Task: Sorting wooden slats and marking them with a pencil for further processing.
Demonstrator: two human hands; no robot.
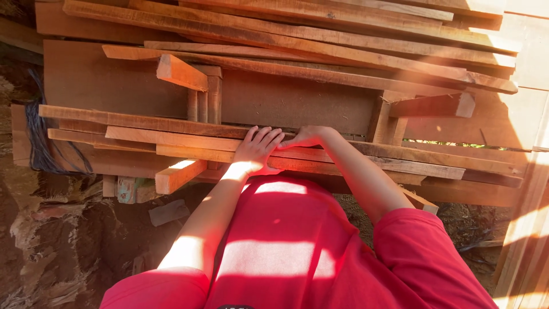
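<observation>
My left hand (256, 150) lies flat, fingers spread, on top of a stack of long reddish wooden planks (171, 137) in front of me. My right hand (303, 137) curls over the far edge of the same planks, fingers tucked behind them and hidden from view. The two hands sit close together, almost touching. I wear a red shirt with short sleeves. The planks rest across a low wooden frame.
More planks (320, 40) are piled on an upper level of the rack. Short square blocks (180, 72) stick out as supports. Dark blue cord (35, 131) hangs at the left end. Dirt ground and a wood offcut (167, 212) lie below left.
</observation>
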